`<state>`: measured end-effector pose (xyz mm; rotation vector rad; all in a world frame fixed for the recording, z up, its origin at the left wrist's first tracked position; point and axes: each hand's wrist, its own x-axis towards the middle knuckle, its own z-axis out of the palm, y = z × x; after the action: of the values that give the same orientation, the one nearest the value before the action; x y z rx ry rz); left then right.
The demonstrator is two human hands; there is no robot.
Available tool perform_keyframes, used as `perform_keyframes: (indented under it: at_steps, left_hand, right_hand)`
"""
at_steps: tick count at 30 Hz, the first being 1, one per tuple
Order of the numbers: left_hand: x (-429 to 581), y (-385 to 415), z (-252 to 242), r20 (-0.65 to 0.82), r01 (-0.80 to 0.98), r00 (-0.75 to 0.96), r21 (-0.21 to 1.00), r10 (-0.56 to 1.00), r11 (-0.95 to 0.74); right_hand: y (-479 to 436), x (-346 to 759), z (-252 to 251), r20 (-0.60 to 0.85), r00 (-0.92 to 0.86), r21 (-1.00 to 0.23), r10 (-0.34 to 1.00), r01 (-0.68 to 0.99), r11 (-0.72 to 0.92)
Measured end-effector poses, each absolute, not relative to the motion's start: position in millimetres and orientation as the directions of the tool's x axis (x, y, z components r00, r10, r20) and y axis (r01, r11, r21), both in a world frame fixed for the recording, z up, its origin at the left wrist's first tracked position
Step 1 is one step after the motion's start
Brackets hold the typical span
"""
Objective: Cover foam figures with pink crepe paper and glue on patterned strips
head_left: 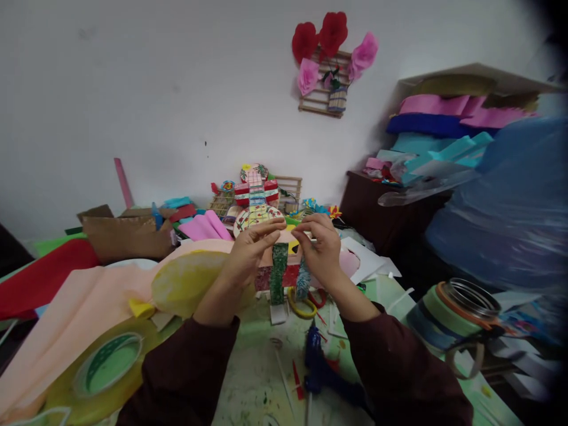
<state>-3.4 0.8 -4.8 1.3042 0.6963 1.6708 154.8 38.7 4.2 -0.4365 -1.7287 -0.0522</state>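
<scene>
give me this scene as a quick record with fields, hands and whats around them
left hand: raised, fingers pinched, tips near the right's
right hand: raised, pinching a small pale piece
below hands: green glitter strip, yellow-handled scissors, blue glue gun
near left: tape roll, peach paper
right: glass jar
wall: paper flowers

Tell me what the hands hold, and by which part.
The left hand and right hand pinch the top edge of a small paper craft piece; its green strip hangs below.

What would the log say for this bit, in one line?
left hand: raised, grip unclear | right hand: pinching small pale piece | below: green patterned strip, yellow scissors, blue glue gun
</scene>
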Motion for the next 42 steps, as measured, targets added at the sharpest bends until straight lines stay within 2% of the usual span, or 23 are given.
perform_keyframes:
  at_steps: [2, 4, 6, 8, 11, 13, 15, 17, 20, 27, 34, 38, 42]
  left_hand:
    - [-11.9, 5.0, -6.2, 0.507, -0.169, -0.171, 0.829, 0.845, -0.533]
    - [-21.6, 8.6, -7.3, 0.591, 0.072, -0.212, 0.804, 0.779, -0.590]
    - [-28.1, 10.2, -7.4, 0.655, 0.358, -0.148, 0.734, 0.741, -0.578]
    - [-28.5, 9.8, -7.2, 0.641, 0.561, -0.043, 0.650, 0.766, -0.512]
    - [-20.3, 8.4, -8.6, 0.558, 0.693, 0.077, 0.566, 0.826, -0.447]
    - [-14.1, 9.0, -12.1, 0.527, 0.724, 0.141, 0.522, 0.838, -0.450]
    - [-10.3, 11.2, -17.5, 0.515, 0.746, 0.178, 0.485, 0.838, -0.457]
    - [-9.1, 14.1, -22.6, 0.519, 0.771, 0.177, 0.454, 0.836, -0.446]
    - [-9.3, 16.2, -25.6, 0.543, 0.790, 0.149, 0.437, 0.826, -0.430]
    - [-11.9, 8.9, -16.3, 0.443, 0.757, 0.142, 0.528, 0.885, -0.385]
    - [-17.2, 8.8, -18.6, 0.445, 0.731, 0.158, 0.547, 0.882, -0.408]
    - [-15.4, 9.2, -18.7, 0.466, 0.752, 0.110, 0.539, 0.878, -0.380]
    - [-18.2, 6.0, -12.9, 0.455, 0.793, -0.003, 0.544, 0.891, -0.275]
  right_hand:
    - [42.9, 165.5, 3.5, 0.953, -0.021, -0.277, 0.304, 0.356, 0.892]
    - [50.7, 179.0, 2.4, 0.931, 0.113, -0.364, 0.347, 0.377, 0.852]
    - [60.5, 192.5, 0.0, 0.889, 0.184, -0.458, 0.419, 0.395, 0.797]
    - [69.1, 202.8, -3.8, 0.853, 0.166, -0.508, 0.495, 0.486, 0.712]
    - [72.1, 207.1, -10.3, 0.844, 0.103, -0.441, 0.527, 0.692, 0.571]
    - [65.7, 202.1, -13.7, 0.854, 0.023, -0.367, 0.519, 0.735, 0.570]
    - [55.1, 192.7, -15.4, 0.840, -0.131, -0.293, 0.527, 0.708, 0.643]
    - [45.1, 181.6, -15.3, 0.796, -0.282, -0.213, 0.535, 0.697, 0.685]
    - [39.0, 166.7, -12.5, 0.729, -0.383, -0.123, 0.567, 0.742, 0.659]
    - [44.0, 151.7, -11.1, 0.658, -0.464, -0.020, 0.593, 0.777, 0.630]
    - [33.7, 151.5, -22.7, 0.721, -0.472, -0.005, 0.508, 0.729, 0.684]
    - [35.8, 148.5, -18.0, 0.714, -0.477, 0.018, 0.513, 0.745, 0.667]
    - [42.8, 138.8, -14.9, 0.698, -0.498, 0.032, 0.515, 0.739, 0.673]
